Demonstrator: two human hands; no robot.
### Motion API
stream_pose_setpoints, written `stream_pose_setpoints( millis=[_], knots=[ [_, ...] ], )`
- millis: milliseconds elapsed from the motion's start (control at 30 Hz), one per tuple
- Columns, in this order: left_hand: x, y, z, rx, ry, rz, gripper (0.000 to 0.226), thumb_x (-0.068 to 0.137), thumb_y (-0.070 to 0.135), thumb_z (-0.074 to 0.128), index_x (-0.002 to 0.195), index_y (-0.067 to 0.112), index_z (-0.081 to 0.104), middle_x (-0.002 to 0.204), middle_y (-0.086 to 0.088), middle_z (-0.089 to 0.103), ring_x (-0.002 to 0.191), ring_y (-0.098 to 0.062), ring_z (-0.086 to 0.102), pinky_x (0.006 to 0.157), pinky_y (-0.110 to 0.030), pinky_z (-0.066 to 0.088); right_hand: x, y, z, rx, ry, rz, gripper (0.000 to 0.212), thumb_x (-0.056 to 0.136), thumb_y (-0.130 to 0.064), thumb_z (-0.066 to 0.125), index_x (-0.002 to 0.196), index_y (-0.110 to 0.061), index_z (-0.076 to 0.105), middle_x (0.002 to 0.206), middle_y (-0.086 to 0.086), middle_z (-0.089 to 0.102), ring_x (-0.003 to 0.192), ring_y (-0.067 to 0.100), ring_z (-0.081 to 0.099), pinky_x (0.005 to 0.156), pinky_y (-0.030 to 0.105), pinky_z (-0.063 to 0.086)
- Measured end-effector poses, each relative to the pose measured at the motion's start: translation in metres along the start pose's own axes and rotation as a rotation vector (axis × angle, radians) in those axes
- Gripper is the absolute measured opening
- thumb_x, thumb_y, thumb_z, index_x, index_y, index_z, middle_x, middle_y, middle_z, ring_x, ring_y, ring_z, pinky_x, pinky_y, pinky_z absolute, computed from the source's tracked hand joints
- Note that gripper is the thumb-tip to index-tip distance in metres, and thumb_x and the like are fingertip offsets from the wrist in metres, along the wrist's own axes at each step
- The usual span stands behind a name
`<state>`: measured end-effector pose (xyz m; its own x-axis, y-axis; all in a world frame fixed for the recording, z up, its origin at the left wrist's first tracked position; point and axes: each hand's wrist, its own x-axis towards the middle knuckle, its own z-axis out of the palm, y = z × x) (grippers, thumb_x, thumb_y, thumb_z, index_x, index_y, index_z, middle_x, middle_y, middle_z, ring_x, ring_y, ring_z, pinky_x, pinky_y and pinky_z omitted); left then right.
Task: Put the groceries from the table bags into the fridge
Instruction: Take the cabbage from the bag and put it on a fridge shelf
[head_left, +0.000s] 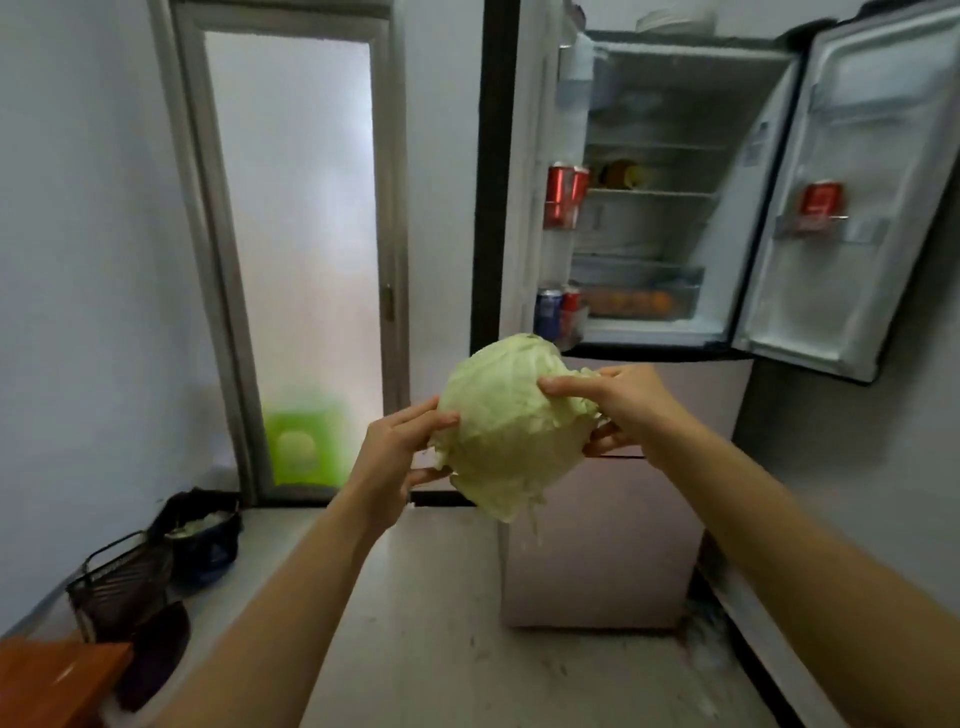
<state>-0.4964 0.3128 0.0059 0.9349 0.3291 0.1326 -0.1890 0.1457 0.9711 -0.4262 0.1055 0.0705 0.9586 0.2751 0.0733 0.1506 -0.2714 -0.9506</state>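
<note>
A pale green cabbage (511, 426) hangs in mid-air in front of me, held from both sides. My left hand (397, 457) grips its left side and my right hand (615, 408) grips its right side, fingers over the top leaves. Beyond it stands the fridge (649, 519) with both upper doors open. Its lit shelves (654, 193) hold a dark yellow item, and the clear drawer (641, 301) holds orange fruit. Red cans (563, 196) stand in the left door rack, and one red can (821, 200) sits in the right door rack.
A frosted glass door (296, 260) stands to the left with a green shape behind it. On the floor at left sit a dark bag (205, 535) and a black wire basket (122, 582). An orange-brown table corner (52, 680) shows at the bottom left.
</note>
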Motion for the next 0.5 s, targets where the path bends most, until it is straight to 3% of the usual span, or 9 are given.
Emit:
stream_pose_setpoints(
  millis=[133,233,333,500],
  knots=[
    [0.109,-0.004,0.075,-0.032,-0.112,0.022,0.029,0.083,0.019,0.067,0.112,0.025,0.069,0.114,0.002,0.066,0.106,-0.018,0.057,0.071,-0.033,0.053,0.088,0.003,-0.064,0.012,0.135,0.014,0.039,0.067,-0.035,0.085,0.091,-0.008,0.068,0.088,0.005,0.069,0.075,0.024,0.069,0.055,0.034,0.061],
    [0.179,-0.004,0.127,-0.043,-0.222,0.057,0.036,0.081,0.019,0.069,0.116,0.026,0.067,0.108,0.008,0.068,0.1,-0.011,0.059,0.07,-0.029,0.052,0.147,0.005,-0.108,0.034,0.219,0.017,0.046,0.065,-0.035,0.086,0.097,-0.006,0.068,0.09,0.007,0.071,0.076,0.024,0.07,0.056,0.034,0.06],
    [0.244,-0.009,0.17,-0.045,-0.311,0.087,0.038,0.073,0.019,0.073,0.108,0.033,0.069,0.101,0.011,0.073,0.093,-0.012,0.067,0.077,-0.033,0.054,0.2,0.01,-0.148,0.08,0.283,0.012,0.043,0.066,-0.032,0.086,0.096,-0.008,0.068,0.091,0.006,0.071,0.079,0.024,0.069,0.06,0.034,0.06],
    [0.351,-0.026,0.241,-0.066,-0.388,0.139,0.065,0.065,0.024,0.083,0.127,0.028,0.062,0.116,0.004,0.07,0.107,-0.019,0.066,0.087,-0.043,0.054,0.293,0.025,-0.211,0.106,0.343,-0.008,0.042,0.065,-0.029,0.087,0.097,-0.008,0.067,0.095,0.007,0.07,0.082,0.025,0.07,0.062,0.037,0.06]
  ],
)
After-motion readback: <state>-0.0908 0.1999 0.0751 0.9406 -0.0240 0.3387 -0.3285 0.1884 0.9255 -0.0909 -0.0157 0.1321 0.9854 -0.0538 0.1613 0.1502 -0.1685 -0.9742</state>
